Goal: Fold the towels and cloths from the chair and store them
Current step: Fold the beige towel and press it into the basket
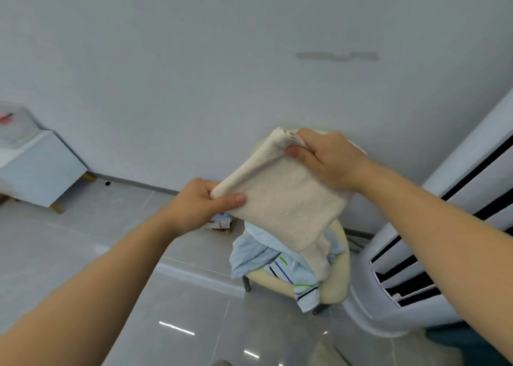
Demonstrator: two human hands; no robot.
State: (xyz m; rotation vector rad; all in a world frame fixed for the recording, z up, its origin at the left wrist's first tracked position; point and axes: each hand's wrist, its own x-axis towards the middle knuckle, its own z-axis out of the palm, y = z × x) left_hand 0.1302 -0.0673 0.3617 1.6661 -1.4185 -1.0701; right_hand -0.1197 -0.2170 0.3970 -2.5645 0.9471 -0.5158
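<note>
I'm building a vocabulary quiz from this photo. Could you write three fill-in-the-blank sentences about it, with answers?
1. The left hand and right hand both grip a folded ____.
2. The striped cloth on the chair is light ____.
3. The air conditioner stands on the chair's ____ side.
Missing: towel; blue; right.

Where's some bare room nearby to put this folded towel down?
The tiled floor is bare between the white cabinet and the chair, and in front of the chair. The chair seat is crowded with blue cloths, and the air conditioner stands close beside it.
</note>
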